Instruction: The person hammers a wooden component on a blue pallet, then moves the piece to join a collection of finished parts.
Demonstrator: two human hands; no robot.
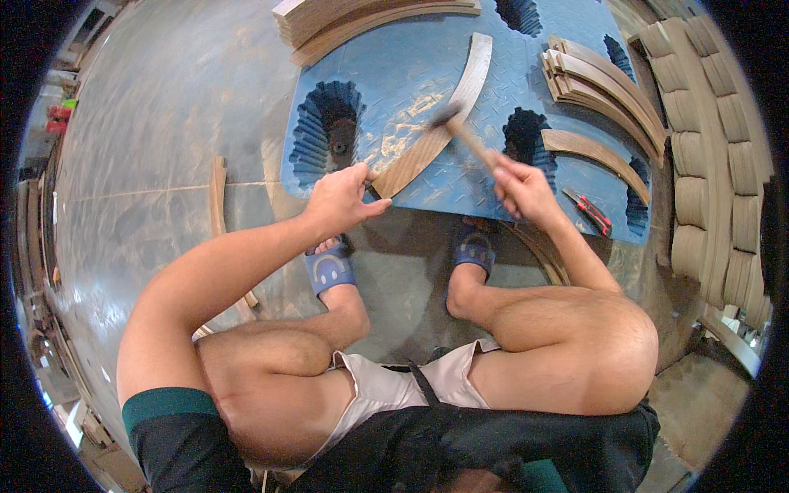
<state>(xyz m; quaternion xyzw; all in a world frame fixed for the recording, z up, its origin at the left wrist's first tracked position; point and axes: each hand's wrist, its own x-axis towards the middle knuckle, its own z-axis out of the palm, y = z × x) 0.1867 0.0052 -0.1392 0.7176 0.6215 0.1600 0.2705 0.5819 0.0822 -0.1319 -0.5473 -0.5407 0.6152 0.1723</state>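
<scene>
My right hand point(524, 191) is closed round the wooden handle of a hammer point(470, 140). The hammer's dark head, a little blurred, is over the middle of a curved wooden strip point(417, 161); whether it touches the wood I cannot tell. This strip lies slanting on a blue plastic pallet point(394, 90), its near end at the pallet's front edge. My left hand point(341, 197) grips that near end between thumb and fingers, where a small dark piece shows against the wood. A red and black utility knife point(588, 212) lies right of my right hand.
Curved wooden strips are stacked at the pallet's far left point(362, 25) and right point(604, 90), with a single strip point(596, 154) nearer. The pallet has deep ribbed holes point(327, 131). Bundled pieces point(690, 148) line the right side. Loose strips point(218, 197) lie on the floor.
</scene>
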